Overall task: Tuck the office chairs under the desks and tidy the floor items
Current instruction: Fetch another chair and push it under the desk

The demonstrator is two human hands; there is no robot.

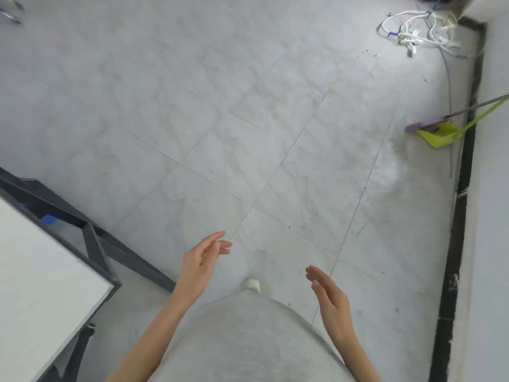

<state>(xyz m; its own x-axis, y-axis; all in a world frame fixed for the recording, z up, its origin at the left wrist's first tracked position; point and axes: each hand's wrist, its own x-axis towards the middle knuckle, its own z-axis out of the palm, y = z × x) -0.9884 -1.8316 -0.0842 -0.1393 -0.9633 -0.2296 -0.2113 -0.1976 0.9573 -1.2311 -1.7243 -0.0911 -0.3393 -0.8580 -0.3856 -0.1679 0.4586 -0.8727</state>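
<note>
My left hand [202, 257] hovers over the tiled floor with relaxed fingers and holds nothing. My right hand [329, 295] is also empty, fingers straight and pointing forward. A white desk [33, 271] with a dark grey frame fills the lower left corner. On the floor at the far right lie a yellow-green dustpan [440, 135] and a broom with a purple head [424, 124]. A tangle of white cables [413, 31] lies at the top right by the wall. Part of a chair base [11, 11] shows at the top left. No whole chair is in view.
A white wall [493, 188] with a black skirting strip [457, 216] runs down the right side. A grey cable [449, 86] trails along it. My white shoe tip [251, 284] shows between my hands. Something blue [49, 219] sits under the desk.
</note>
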